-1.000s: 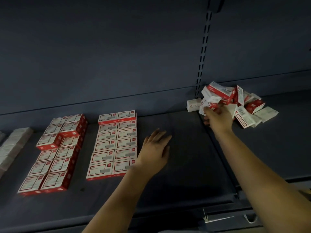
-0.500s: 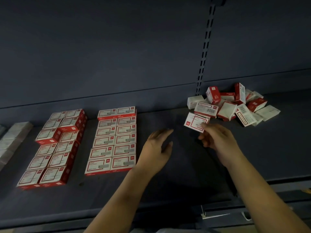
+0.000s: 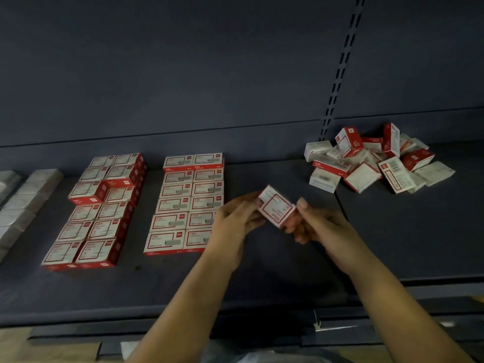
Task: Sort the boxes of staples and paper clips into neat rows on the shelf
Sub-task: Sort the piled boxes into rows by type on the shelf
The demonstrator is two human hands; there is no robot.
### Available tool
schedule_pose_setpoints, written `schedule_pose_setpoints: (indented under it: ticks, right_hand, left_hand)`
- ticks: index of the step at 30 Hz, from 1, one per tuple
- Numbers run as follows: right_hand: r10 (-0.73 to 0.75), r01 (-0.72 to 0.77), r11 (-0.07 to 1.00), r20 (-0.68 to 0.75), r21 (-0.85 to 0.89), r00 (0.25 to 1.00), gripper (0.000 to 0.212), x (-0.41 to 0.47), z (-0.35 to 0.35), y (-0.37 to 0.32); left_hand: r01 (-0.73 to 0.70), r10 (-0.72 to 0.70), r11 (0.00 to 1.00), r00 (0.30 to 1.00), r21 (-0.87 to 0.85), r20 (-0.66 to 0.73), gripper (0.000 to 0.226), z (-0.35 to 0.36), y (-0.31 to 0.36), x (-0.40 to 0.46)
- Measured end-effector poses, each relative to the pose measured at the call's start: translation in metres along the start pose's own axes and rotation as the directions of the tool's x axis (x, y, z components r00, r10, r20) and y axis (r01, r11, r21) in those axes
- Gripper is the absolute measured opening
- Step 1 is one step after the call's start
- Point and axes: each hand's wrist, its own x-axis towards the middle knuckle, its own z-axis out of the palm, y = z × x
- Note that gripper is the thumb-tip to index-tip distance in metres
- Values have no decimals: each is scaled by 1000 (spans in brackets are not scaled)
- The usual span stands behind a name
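Both hands, left [image 3: 235, 226] and right [image 3: 322, 229], pinch one box [image 3: 276, 209]; left of it, two double rows [image 3: 183, 203] on the shelf [image 3: 288, 271], a pile [image 3: 377, 163] right.

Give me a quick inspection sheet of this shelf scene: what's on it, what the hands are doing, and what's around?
Surface: dark shelf, bare in front of the hands.
Job's things: one red-and-white box held above the shelf; two double rows of boxes, left block partly stacked and uneven, middle block flat and neat.
Clutter: loose pile of boxes at the right, unsorted.
Fingers: left hand and right hand both hold the box, one at each end.
Cables: nothing seen.
Surroundings: dark back panel with slotted upright; pale packs at far left.
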Motion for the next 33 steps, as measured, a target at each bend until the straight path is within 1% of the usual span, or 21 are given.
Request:
schedule_pose_setpoints:
  ticks: [2, 4, 6, 7, 10, 13, 15, 17, 19, 20, 22, 24, 26, 28, 29, 31, 33]
  right_hand:
    - [-19, 17, 999, -70, -27, 997, 48, 0, 7, 1]
    - [-72, 68, 997, -118, -41, 990, 31, 2, 14, 2]
    - [-131, 126, 990, -76, -71, 988, 11, 4, 23, 2]
    - [-149, 145, 987, -42, -72, 988, 9, 4, 29, 1]
    - [-180, 184, 981, 57, -68, 982, 30, 4, 45, -6]
    - [-160, 203, 962, 227, -182, 961, 53, 6, 66, -16]
    - [-124, 208, 942, 302, -265, 945, 61, 9, 83, -21]
    - [-133, 237, 919, 318, -315, 939, 61, 15, 104, -25]
    - [-183, 286, 902, 311, -325, 932, 55, 20, 126, -30]
    - [-202, 304, 894, 311, -328, 929, 52, 22, 137, -31]
    - [-237, 344, 869, 310, -357, 921, 51, 27, 160, -33]
    - [-287, 376, 857, 279, -352, 916, 51, 32, 185, -33]
    - [-311, 371, 867, 219, -333, 925, 49, 40, 207, -32]
    - [-294, 327, 893, 150, -308, 944, 45, 51, 228, -30]
    - [-288, 310, 905, 116, -291, 951, 42, 58, 238, -28]
    - [-278, 278, 928, 37, -248, 960, 34, 71, 258, -23]
    - [-269, 254, 931, -20, -263, 963, 29, 85, 277, -19]
  left_hand:
    - [51, -55, 994, 998, -98, -37, 27, -7, 4, 0]
    - [61, -66, 993, 997, -104, -39, 30, -15, 7, -2]
    - [51, -54, 995, 998, -80, -29, 25, -24, 10, -5]
    - [48, -49, 996, 999, -74, -18, 22, -29, 12, -7]
    - [34, -33, 998, 999, -51, 15, 23, -45, 18, -11]
    - [32, -30, 999, 998, -31, 62, 32, -69, 27, -14]
    - [7, -7, 1000, 997, 10, 81, 37, -86, 35, -17]
    - [-31, 25, 997, 996, 67, 90, 37, -104, 45, -20]
    - [-58, 43, 988, 993, 141, 110, 46, -126, 58, -23]
    - [-73, 51, 980, 991, 184, 122, 46, -136, 64, -25]
    - [-117, 83, 962, 986, 247, 146, 36, -158, 75, -28]
    - [-180, 151, 947, 980, 267, 128, 29, -178, 84, -28]
    - [-273, 276, 912, 960, 306, 34, 26, -203, 91, -25]
    - [-369, 438, 813, 897, 450, -56, 22, -232, 96, -18]
    - [-388, 495, 765, 865, 514, -83, 22, -246, 96, -15]
    - [-380, 560, 709, 816, 594, -147, 25, -269, 95, -9]
    - [-353, 620, 646, 761, 677, -194, 26, -287, 93, -5]
